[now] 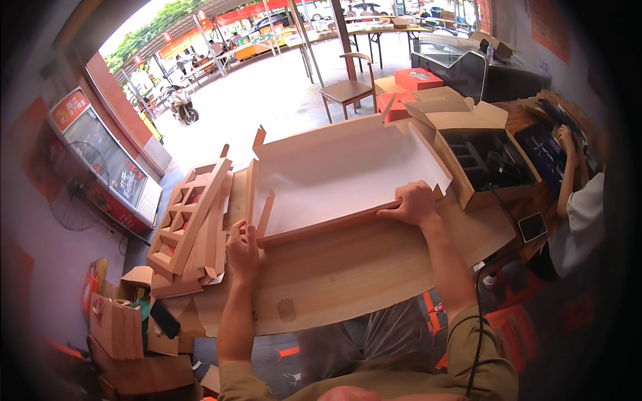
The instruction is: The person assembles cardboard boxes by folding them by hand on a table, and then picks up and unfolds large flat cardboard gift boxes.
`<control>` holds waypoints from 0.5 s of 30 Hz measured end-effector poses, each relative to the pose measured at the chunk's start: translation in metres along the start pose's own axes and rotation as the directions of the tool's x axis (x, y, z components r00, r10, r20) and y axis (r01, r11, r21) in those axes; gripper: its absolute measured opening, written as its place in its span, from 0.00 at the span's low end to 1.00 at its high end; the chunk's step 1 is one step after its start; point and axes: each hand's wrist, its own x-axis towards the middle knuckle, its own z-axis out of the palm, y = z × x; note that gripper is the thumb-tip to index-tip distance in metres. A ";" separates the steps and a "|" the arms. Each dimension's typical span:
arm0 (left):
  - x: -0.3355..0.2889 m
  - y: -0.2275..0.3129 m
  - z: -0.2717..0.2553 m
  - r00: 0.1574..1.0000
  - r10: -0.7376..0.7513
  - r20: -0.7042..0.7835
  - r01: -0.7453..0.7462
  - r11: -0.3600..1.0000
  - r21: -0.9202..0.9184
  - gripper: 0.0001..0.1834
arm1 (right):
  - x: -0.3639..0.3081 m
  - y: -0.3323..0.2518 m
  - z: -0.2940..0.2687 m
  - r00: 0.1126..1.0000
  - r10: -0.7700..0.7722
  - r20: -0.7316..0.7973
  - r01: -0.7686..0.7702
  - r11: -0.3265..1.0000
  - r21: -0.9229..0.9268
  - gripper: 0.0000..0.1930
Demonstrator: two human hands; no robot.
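A shallow cardboard box tray [334, 184] with a white inside lies on the wooden table before me. Its walls are partly folded up, and loose flaps stick out at the corners. At the near left corner my left hand [242, 250] pinches the brown side wall with curled fingers. Over the near wall, toward its right end, my right hand [416, 202] is closed with the thumb along the edge; some of its fingers are hidden. Left of the tray, cardboard divider grids [189, 220] lie stacked on flat cardboard pieces.
An open carton [487, 157] with dark contents stands at the right, near a phone-like device [532, 227]. Another person's arm [568, 174] reaches in there. Beyond are red boxes [418, 79] and a chair [349, 88]. A dark phone [164, 319] sits at the table's left edge [287, 309].
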 end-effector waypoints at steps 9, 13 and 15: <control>-0.002 0.008 0.000 1.000 0.010 0.026 -0.011 0.999 0.034 0.27 | 0.000 0.002 0.004 1.000 -0.012 -0.003 0.012 1.000 0.014 0.35; -0.003 0.008 0.002 0.998 0.062 0.009 -0.062 0.993 0.096 0.27 | 0.000 0.003 0.005 1.000 -0.007 -0.009 0.007 1.000 0.021 0.35; -0.003 0.006 0.003 0.997 0.074 0.003 -0.074 0.995 0.071 0.27 | 0.000 0.003 0.006 1.000 -0.011 -0.019 0.012 0.999 0.030 0.36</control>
